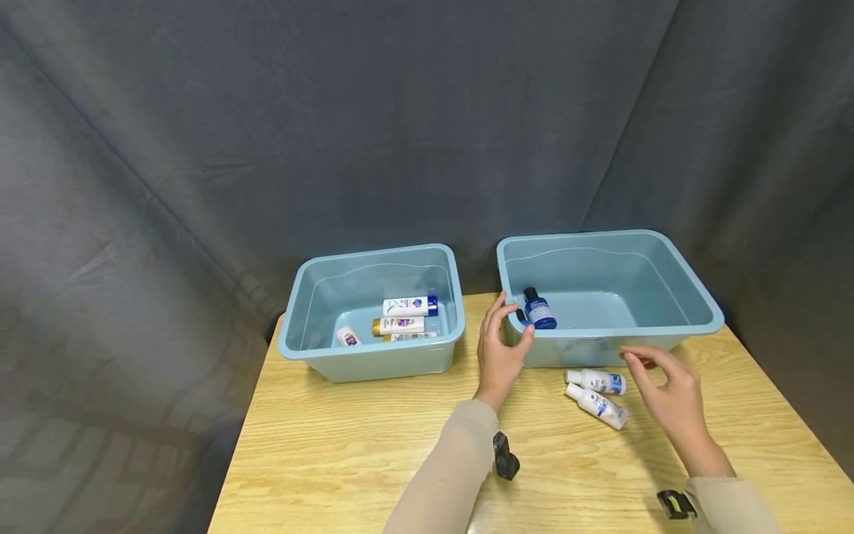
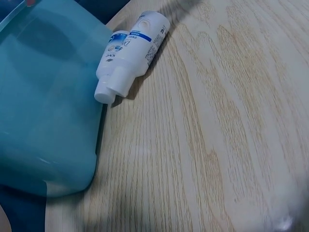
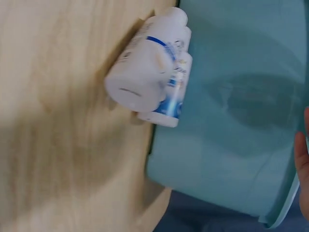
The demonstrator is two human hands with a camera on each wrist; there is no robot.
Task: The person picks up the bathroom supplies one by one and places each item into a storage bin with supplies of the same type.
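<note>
My left hand (image 1: 497,362) is at the front left corner of the right blue bin (image 1: 617,337), fingers and thumb spread apart with nothing between them. Whether it touches the rim, I cannot tell. Just past its fingertips, inside that bin, lies a dark blue bottle (image 1: 542,314) with a black cap; another dark blue item beside it is partly hidden. My right hand (image 1: 672,397) hovers by the bin's front wall, fingers extended and holding nothing visible. Between the hands, a white bottle (image 1: 597,406) and a second white bottle (image 1: 600,381) lie side by side on the table.
To the left stands another blue bin (image 1: 380,365), holding several white bottles and tubes, among them a tube with a blue cap (image 1: 408,306). Both bins sit along the back of the wooden table (image 1: 333,452), before a dark grey curtain (image 1: 427,133).
</note>
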